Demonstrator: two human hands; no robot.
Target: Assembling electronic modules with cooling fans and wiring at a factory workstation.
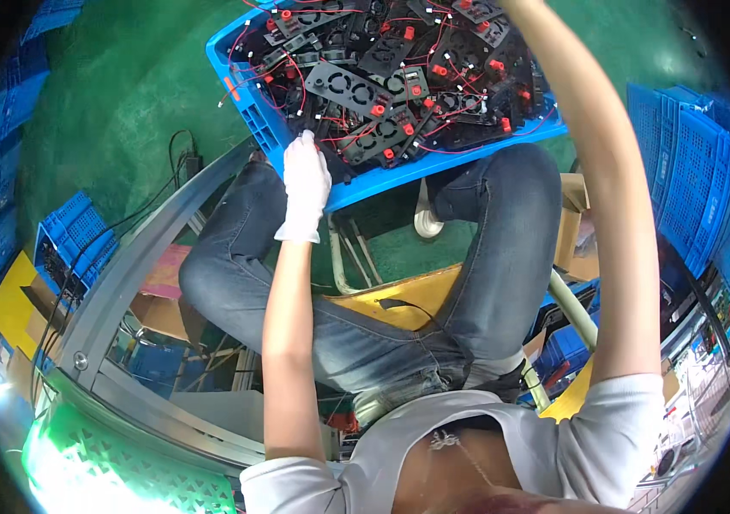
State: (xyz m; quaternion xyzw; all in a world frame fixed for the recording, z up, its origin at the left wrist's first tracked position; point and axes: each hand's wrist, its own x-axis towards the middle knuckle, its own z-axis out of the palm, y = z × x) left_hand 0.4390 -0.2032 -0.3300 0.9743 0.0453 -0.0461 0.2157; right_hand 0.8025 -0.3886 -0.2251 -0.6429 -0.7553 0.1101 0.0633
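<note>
A blue plastic crate [399, 176] lies in front of my knees, heaped with black panels [344, 88] that carry small fans, red knobs and thin red wires with white connectors. My left hand [303, 184], in a white glove, grips the crate's near rim toward the left corner, its fingertips curled over the edge beside the parts. My right forearm [609, 146] stretches up past the crate's right side. The right hand itself lies beyond the upper edge of the picture, so its fingers and anything in them are hidden.
Blue crates [682, 171] are stacked at the right, and another blue crate [78, 240] stands at the left. A grey metal frame [151, 248] runs beside my left leg. An open cardboard box [168, 317] sits beneath it. A black cable [129, 218] crosses the green floor.
</note>
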